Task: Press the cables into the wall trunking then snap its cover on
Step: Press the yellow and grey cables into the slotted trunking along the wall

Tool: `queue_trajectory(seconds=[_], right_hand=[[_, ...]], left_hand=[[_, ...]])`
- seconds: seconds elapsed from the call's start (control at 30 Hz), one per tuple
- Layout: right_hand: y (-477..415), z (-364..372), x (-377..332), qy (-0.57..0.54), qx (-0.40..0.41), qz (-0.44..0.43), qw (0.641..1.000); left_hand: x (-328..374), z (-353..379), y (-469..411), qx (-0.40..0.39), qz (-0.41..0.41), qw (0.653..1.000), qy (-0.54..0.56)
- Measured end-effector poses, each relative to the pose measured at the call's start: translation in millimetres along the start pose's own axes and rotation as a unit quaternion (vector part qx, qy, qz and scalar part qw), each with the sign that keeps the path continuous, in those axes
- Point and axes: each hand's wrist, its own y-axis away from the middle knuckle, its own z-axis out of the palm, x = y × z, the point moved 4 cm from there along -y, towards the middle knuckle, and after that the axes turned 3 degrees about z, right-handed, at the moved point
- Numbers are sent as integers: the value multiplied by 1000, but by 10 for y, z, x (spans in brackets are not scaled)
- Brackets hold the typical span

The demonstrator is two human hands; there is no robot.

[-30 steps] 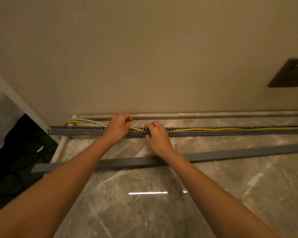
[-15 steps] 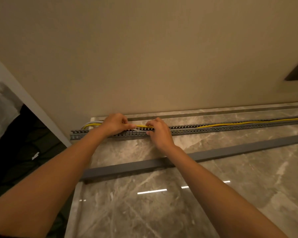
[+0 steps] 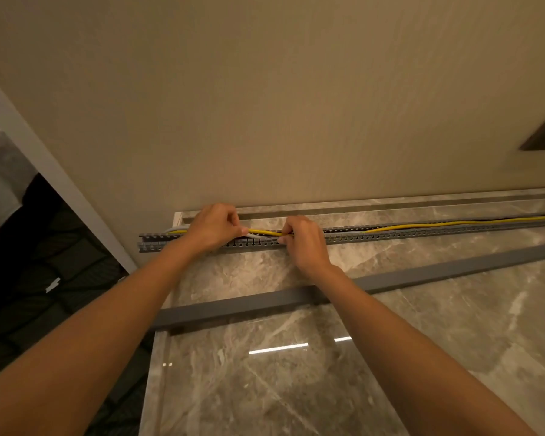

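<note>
Marble top [image 3: 296, 388] nearest me. Cover [image 3: 422, 273] lying loose on it, passing under my right wrist, not snapped on yet. Further out, trunking [image 3: 390, 236]. My left hand [image 3: 213, 228] pinches cable [image 3: 265, 232] near its left end, right hand [image 3: 302, 240] curled round same cable just beside. Cable runs off right along trunking. Wall [image 3: 296, 105] behind.

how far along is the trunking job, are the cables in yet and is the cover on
Partly done. To the right, the yellow cable appears to lie in the slotted trunking. In hand: the left hand and right hand pinch it near the left end, where it does not look seated yet. Left: press that stretch down, then snap on the cover, lying loose in front.
</note>
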Motion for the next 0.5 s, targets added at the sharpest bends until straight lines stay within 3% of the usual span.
queue_trajectory(seconds=[0.27,0.5], right_hand=[[-22,50,47,74,-39,-41,996],[14,38,-61,77,-11,-22,997]], left_hand=[[203,131,28,8,72,988,-135],[49,52,20,16,11,999,30]])
